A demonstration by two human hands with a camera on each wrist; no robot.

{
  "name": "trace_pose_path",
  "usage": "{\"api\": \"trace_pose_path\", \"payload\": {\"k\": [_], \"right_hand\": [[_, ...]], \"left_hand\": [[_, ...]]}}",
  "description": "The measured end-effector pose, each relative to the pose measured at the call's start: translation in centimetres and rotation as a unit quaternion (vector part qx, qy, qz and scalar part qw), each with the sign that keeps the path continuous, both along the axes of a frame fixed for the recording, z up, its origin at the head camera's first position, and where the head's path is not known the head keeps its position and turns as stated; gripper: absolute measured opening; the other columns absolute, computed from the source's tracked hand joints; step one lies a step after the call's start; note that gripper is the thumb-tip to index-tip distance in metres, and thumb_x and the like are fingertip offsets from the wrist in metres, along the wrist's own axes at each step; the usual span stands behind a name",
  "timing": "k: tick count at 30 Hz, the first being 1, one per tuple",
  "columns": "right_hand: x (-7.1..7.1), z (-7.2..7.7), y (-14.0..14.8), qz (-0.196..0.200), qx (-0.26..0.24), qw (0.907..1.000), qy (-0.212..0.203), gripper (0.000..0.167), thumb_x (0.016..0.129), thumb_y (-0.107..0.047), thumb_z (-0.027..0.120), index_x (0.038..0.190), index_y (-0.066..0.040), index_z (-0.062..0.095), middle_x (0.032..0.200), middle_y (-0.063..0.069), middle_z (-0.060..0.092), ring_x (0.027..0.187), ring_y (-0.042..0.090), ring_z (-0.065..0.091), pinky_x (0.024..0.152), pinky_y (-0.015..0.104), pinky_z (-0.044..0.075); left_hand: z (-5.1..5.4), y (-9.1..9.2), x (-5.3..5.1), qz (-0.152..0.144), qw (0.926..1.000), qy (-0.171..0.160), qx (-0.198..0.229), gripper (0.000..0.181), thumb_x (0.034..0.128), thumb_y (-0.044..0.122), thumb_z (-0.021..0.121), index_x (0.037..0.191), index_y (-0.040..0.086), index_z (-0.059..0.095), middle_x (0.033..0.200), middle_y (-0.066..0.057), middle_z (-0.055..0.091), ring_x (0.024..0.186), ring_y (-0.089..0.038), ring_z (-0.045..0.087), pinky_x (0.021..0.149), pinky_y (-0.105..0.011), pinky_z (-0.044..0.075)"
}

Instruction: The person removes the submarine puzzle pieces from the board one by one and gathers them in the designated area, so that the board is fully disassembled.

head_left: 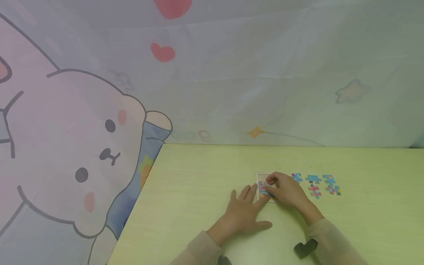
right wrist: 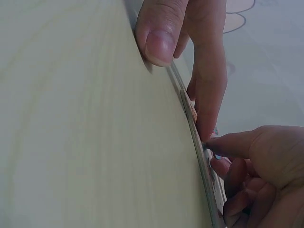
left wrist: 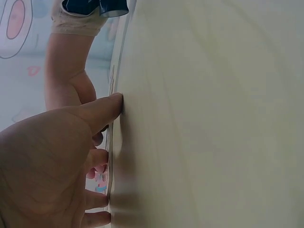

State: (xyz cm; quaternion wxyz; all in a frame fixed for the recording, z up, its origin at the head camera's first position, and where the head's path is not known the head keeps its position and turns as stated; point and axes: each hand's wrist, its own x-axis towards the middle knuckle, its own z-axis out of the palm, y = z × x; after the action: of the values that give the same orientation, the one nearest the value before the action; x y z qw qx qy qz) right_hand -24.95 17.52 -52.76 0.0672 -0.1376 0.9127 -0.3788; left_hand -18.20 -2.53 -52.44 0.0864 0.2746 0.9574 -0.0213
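A small jigsaw puzzle frame [head_left: 257,179] with a pale rim lies on the table, with pink and blue pieces inside its left part. My left hand [head_left: 243,213] lies palm down with spread fingers, its index fingertip on the frame's lower part and its thumb on the table. Over the frame, my right hand [head_left: 287,191] has its fingers bent and seems to pinch a puzzle piece [head_left: 266,184] between thumb and index finger; the fingers hide most of it. In the right wrist view, the right thumb [right wrist: 232,144] meets the left index fingertip at the frame.
Several loose puzzle pieces [head_left: 313,179] lie to the right of the frame, blue and pink in colour. The light yellow-green table [head_left: 198,169] ends at the back against a printed cloth [head_left: 232,92] with a cartoon animal, hearts and stars.
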Motion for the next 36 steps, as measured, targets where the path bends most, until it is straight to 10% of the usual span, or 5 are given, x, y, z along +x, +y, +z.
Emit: {"api": "trace_pose_path", "payload": {"k": [23, 36], "right_hand": [[-0.9, 0.0, 3.3, 0.002, -0.07, 0.9975, 0.005, 0.018, 0.102, -0.02, 0.068, 0.115, -0.009, 0.068, 0.105, 0.006, 0.071, 0.073, 0.015, 0.063, 0.059, 0.031, 0.051], [-0.6, 0.3, 8.2, -0.015, -0.028, 0.9994, 0.013, 0.023, 0.104, -0.027, 0.066, 0.118, -0.009, 0.07, 0.107, 0.005, 0.072, 0.084, 0.022, 0.058, 0.069, 0.035, 0.048]], "left_hand": [[0.1, 0.5, -0.5, 0.012, 0.9999, -0.005, 0.0, 0.082, 0.095, 0.083, 0.035, 0.166, 0.043, 0.02, 0.173, -0.009, 0.015, 0.157, -0.031, 0.018, 0.114, -0.068, 0.029], [-0.1, 0.7, -0.8, 0.019, 0.9998, -0.005, -0.005, 0.083, 0.0948, 0.083, 0.036, 0.166, 0.043, 0.02, 0.173, -0.008, 0.014, 0.157, -0.03, 0.017, 0.115, -0.067, 0.028]]}}
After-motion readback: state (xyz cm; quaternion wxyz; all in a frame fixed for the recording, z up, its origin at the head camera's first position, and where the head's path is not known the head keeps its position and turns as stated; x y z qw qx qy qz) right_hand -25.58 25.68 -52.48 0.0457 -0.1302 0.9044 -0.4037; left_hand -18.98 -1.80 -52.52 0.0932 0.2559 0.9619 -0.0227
